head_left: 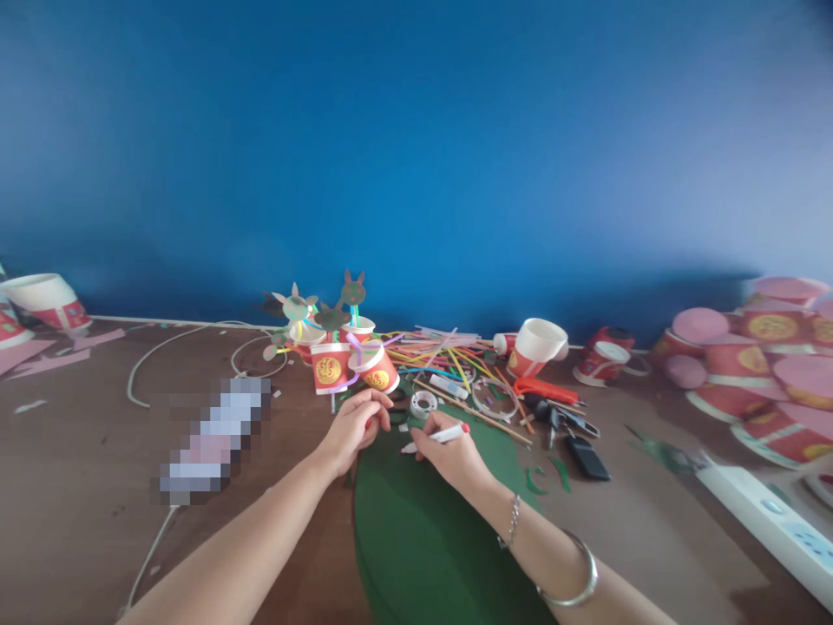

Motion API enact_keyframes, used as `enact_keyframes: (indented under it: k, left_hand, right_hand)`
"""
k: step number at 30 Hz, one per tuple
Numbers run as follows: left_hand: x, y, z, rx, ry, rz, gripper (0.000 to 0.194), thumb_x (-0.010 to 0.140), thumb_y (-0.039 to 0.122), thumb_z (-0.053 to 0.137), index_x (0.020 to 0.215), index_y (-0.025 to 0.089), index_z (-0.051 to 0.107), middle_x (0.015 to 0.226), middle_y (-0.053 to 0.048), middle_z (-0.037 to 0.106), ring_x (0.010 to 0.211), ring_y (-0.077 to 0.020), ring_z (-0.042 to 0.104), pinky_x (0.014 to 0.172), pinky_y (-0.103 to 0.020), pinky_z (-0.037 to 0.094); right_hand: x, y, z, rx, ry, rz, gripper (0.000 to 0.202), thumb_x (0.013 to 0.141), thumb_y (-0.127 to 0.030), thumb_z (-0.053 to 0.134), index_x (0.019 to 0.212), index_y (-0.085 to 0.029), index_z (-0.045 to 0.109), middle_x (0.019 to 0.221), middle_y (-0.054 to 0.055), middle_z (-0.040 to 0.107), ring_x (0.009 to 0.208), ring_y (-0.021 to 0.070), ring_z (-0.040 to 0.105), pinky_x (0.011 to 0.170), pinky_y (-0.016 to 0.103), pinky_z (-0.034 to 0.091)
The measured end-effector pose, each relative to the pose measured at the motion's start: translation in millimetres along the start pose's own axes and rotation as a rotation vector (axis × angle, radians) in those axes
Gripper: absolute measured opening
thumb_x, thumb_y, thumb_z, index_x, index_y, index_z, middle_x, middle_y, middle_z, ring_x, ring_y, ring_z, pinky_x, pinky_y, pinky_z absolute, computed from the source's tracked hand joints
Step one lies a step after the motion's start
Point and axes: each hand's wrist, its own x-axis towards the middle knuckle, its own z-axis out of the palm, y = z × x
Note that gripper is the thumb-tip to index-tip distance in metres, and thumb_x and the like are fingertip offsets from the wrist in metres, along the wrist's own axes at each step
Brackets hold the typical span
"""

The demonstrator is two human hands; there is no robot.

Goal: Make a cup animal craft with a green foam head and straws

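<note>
My right hand (452,451) grips a white marker pen (449,433) with a red end, its tip pointing left, low over a dark green sheet (436,529). My left hand (357,425) is closed, fingers curled in, at the sheet's upper left edge. A small reddish spot shows between its fingers, too small to name. Just beyond the hands lies a roll of clear tape (423,404). Two red and white paper cups (331,368) stand close behind my left hand.
Colourful strips (436,351) lie piled at the back. An orange-red tool (545,391), keys (552,421) and a black fob (587,457) lie right of the sheet. A white power strip (768,521) and stacked cups (742,369) stand farther right. A cable (153,555) runs at left.
</note>
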Motion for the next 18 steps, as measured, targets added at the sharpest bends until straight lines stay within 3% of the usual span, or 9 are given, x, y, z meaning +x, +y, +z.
enact_keyframes:
  k: [18]
  left_hand:
    - [-0.7, -1.2, -0.1, -0.011, 0.001, 0.012, 0.012, 0.073, 0.021, 0.047, 0.081, 0.015, 0.054, 0.054, 0.003, 0.058, 0.03, -0.0006, 0.021, 0.032, -0.015, 0.011]
  right_hand:
    - [1.6, 6.4, 0.8, -0.032, 0.021, -0.005, 0.022, 0.073, -0.026, 0.054, 0.055, -0.021, 0.042, 0.047, -0.003, 0.059, 0.042, 0.0108, 0.048, 0.042, 0.02, 0.032]
